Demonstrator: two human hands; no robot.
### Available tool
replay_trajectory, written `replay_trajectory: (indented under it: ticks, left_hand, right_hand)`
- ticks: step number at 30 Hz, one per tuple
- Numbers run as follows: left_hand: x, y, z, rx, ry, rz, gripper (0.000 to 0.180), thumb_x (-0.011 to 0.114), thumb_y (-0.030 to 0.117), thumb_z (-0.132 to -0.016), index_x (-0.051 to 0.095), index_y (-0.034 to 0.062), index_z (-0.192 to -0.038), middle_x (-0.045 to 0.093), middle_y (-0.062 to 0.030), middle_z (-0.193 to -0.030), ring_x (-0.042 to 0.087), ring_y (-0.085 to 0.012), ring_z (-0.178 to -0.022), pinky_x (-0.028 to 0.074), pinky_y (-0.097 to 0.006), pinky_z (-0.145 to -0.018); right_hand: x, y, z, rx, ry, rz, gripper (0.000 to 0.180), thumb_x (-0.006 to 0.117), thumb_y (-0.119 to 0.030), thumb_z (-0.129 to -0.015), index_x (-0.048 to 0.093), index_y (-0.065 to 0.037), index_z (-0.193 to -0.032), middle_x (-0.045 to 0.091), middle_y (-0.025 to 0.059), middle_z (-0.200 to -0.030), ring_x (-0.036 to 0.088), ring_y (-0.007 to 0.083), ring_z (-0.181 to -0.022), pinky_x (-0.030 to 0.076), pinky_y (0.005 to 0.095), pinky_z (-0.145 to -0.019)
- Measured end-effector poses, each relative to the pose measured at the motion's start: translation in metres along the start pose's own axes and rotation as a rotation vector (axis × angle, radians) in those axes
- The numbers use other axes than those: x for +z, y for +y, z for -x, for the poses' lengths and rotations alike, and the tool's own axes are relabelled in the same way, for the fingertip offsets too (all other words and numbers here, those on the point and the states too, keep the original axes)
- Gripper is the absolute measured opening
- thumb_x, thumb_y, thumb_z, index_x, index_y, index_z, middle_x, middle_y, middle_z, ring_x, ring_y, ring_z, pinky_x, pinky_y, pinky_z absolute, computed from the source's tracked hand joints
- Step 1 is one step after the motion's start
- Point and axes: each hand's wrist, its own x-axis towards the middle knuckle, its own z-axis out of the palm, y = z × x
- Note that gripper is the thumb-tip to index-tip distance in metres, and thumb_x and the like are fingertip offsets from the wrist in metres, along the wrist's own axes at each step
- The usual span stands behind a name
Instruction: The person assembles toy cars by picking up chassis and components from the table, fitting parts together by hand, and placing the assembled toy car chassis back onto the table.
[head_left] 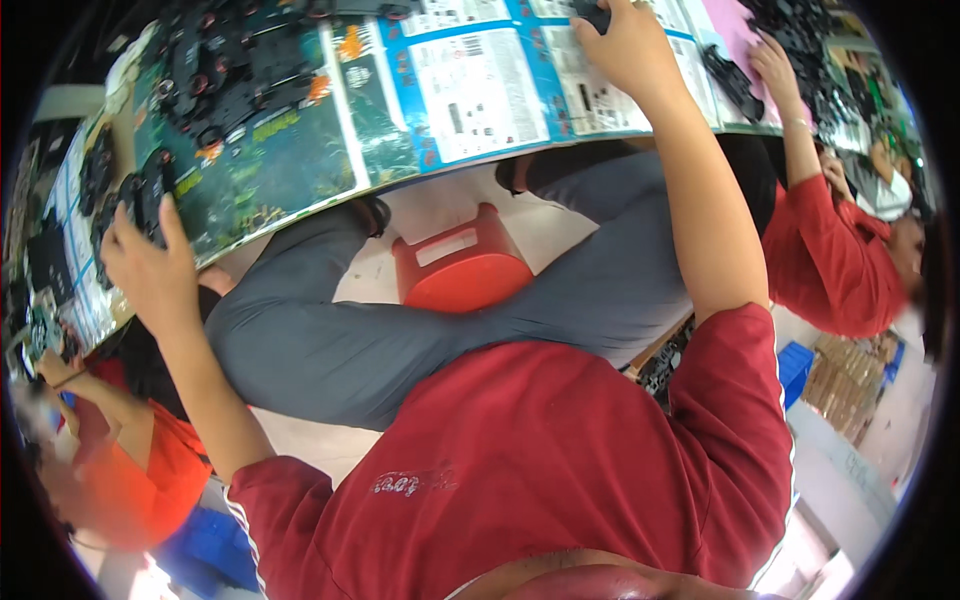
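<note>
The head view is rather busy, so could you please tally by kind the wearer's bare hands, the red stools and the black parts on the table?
Wearer's bare hands: 2, the left hand and the right hand
Red stool: 1
Black parts: too overlapped to count, left out
Total counted: 3
</note>
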Motion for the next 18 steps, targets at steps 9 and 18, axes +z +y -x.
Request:
replay_trajectory:
  ticks: [9, 18]
  left_hand:
    - [0.007, 0.004, 0.001, -0.049, -0.083, 0.434, 0.044, 0.066, 0.033, -0.102, 0.063, -0.0007, -0.131, 0.061, -0.0151, -0.122, 0.064, -0.0220, -0.094, 0.053, -0.033, -0.076]
    - [0.010, 0.008, -0.007, -0.064, -0.126, 0.432, 0.041, 0.065, 0.031, -0.103, 0.064, -0.0005, -0.129, 0.061, -0.0148, -0.120, 0.064, -0.0212, -0.093, 0.053, -0.033, -0.075]
  right_hand:
    - [-0.064, 0.146, 0.005, -0.113, 0.010, 0.113, 0.052, 0.078, -0.034, -0.089, 0.068, -0.009, -0.132, 0.076, 0.0117, -0.107, 0.071, 0.0237, -0.098, 0.055, 0.0361, -0.088]
    - [-0.118, 0.281, 0.016, -0.188, -0.194, 0.051, 0.045, 0.071, -0.022, -0.096, 0.061, -0.009, -0.138, 0.063, 0.0113, -0.135, 0.061, 0.0267, -0.123, 0.050, 0.0385, -0.103]
